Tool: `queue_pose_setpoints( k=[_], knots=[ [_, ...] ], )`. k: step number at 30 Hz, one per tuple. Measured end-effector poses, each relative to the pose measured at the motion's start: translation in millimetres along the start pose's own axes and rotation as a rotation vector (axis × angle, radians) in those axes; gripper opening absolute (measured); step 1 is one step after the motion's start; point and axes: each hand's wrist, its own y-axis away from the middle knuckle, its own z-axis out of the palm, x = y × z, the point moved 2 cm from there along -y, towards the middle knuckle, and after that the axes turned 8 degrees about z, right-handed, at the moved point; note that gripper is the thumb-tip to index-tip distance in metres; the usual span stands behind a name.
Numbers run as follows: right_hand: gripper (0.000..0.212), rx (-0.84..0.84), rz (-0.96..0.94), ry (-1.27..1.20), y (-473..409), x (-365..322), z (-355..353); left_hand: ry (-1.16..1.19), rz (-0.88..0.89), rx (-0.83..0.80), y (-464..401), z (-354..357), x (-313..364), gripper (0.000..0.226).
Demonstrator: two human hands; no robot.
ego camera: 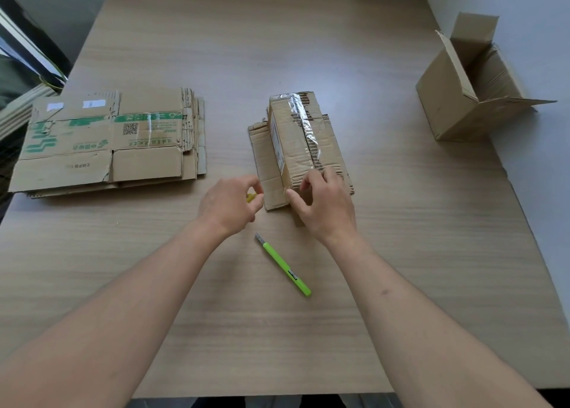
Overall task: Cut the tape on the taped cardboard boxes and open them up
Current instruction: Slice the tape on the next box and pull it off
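A small taped cardboard box (293, 136) lies mid-table with clear tape along its top seam and loose flaps spread beneath it. My right hand (327, 207) grips its near end, thumb on the left side and fingers curled over the top edge. My left hand (228, 205) hovers just left of the box with curled fingers, pinching a small yellow thing (251, 197) that I cannot identify. A green utility knife (285, 265) lies on the table between my forearms, with neither hand touching it.
A stack of flattened cardboard boxes (108, 142) with green print lies at the left. An opened empty box (468, 90) stands at the right near the table edge. The wooden table (277, 37) stretches far beyond the boxes.
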Motion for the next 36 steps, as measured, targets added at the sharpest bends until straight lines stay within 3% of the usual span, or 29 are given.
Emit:
queue_pose_setpoints(
  k=[2,7,10,17,26,36],
  knots=[
    [0.027,-0.014,-0.05,-0.025,15,-2,3,-0.003,-0.006,0.003,1,-1,2,0.006],
    [0.039,-0.46,-0.007,0.06,56,11,36,-0.006,-0.017,0.018,6,-7,6,0.007],
    [0.046,-0.601,0.02,0.12,74,18,49,-0.017,-0.015,0.028,11,-12,8,0.007],
    [0.019,-0.503,0.055,0.116,83,34,36,-0.009,-0.053,0.049,19,-16,15,0.009],
    [0.02,-0.093,-0.036,-0.183,82,27,16,0.066,-0.104,0.061,20,-19,19,0.012],
    [0.024,-0.162,-0.028,-0.119,59,-11,33,0.034,-0.076,0.044,14,-9,18,0.013]
  ],
)
